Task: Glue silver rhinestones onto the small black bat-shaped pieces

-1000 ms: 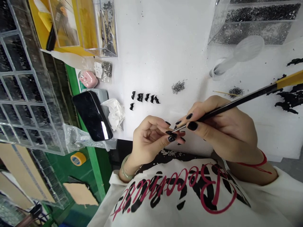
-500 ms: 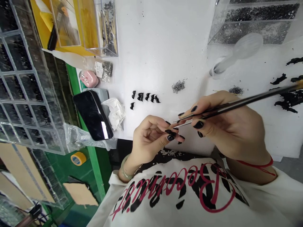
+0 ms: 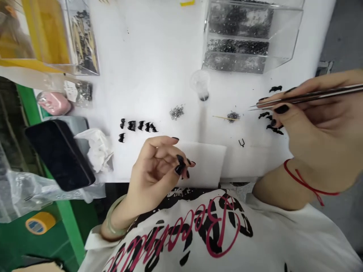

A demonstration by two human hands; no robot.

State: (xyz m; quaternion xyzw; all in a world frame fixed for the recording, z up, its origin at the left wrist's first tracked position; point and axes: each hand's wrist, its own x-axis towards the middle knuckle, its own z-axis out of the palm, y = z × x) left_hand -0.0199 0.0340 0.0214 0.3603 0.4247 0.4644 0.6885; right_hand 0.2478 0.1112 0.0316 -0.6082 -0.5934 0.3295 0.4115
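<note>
My left hand (image 3: 155, 166) pinches a small black shaped piece (image 3: 180, 159) between thumb and fingers, near the table's front edge. My right hand (image 3: 314, 128) is wrapped round a pair of dark tweezers (image 3: 320, 94), whose two thin tips point left and stand slightly apart. Between the tips I can make out nothing. Left of them lies a pile of tiny dark bits (image 3: 234, 118) with a thin wooden stick (image 3: 220, 118) across it. Small black pieces (image 3: 274, 130) lie partly hidden beside my right fingers. A U-shaped black piece (image 3: 241, 142) lies nearer me.
Several black pieces (image 3: 132, 125) are laid out at the left, with a grey pile of tiny bits (image 3: 177, 112) right of them. A clear divided box (image 3: 283, 41) stands at the back. Leftward are a phone (image 3: 59, 155), crumpled tissue (image 3: 99, 149) and a clear box of sticks (image 3: 95, 68).
My right hand has moved right with the tweezers, away from my left hand, towards the dark pile and black pieces. My left hand still holds the small black piece. The view has shifted right.
</note>
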